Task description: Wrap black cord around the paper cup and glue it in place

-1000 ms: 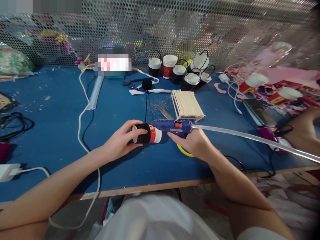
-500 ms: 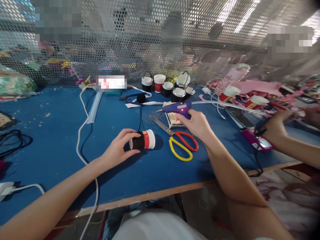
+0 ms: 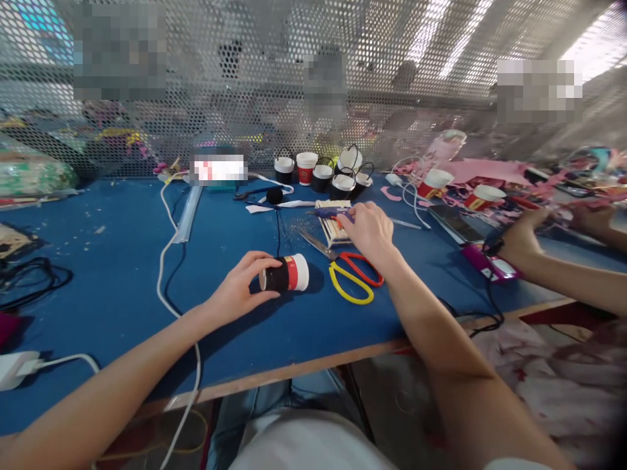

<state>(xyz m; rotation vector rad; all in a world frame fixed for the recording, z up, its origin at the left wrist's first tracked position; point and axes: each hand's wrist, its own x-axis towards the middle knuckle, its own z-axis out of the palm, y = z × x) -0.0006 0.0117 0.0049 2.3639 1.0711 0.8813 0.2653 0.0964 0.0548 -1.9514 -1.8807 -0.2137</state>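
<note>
At the near side of the blue tabletop (image 3: pixel 122 274), the wearer's left hand (image 3: pixel 249 282) has its fingers clamped around the dark end of a red-and-white paper cup (image 3: pixel 292 272), which lies on its side with the white end to the right. Black wrapping covers roughly half of it; a red band and the white end show bare. From the wrapping, a thin black yarn strand (image 3: pixel 279 232) leads away across the surface, uncut as far as I can see. I'd judge this cup about half covered, with the red part left and no handle that I can make out.

Right of the cup lie scissors (image 3: pixel 331 255) with one red and one yellow handle, apart from both hands. Just beyond, the right hand (image 3: pixel 371 228) has its fingers curled over the back of a blue glue gun (image 3: pixel 328 212), above a small rack of pale wooden sticks (image 3: pixel 334 234); I can't tell whether the gun rests on it. A clear glue stick (image 3: pixel 407 224) pokes out behind.

Over to the right, a co-worker's hand (image 3: pixel 523 240) is near a purple box (image 3: pixel 482 264).

Farther back sits a round black yarn ball (image 3: pixel 274 195). Behind it stand five black-wrapped white paper cups (image 3: pixel 321 179) with looped black handles, seemingly finished, and among them a plain red-and-white cup (image 3: pixel 306 170), unwrapped. Perforated metal mesh (image 3: pixel 264 91) closes off the back.
</note>
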